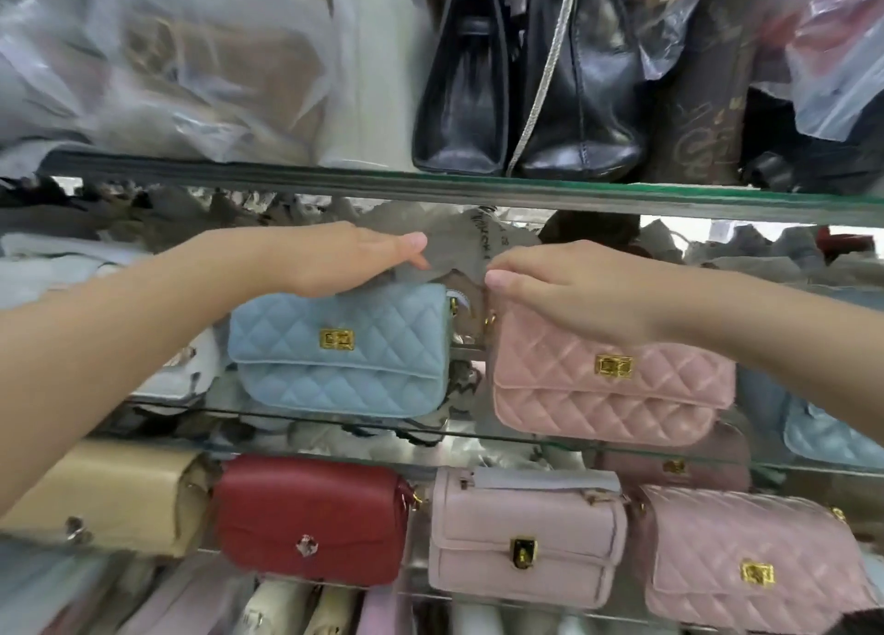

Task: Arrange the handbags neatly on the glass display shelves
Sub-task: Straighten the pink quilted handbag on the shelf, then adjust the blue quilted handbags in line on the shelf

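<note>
Glass shelf (478,436), middle tier: squaring two bags.
Fingers (406,242) of left hand (344,261) lie straight on blue bag (344,347) top; right hand (574,285) curls round pink bag (612,385) top edge. Pink bag sits tilted at the lip: push back, level with blue.

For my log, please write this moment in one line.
left hand: flat on light-blue quilted handbag | right hand: holds pink quilted handbag | middle glass shelf
</note>
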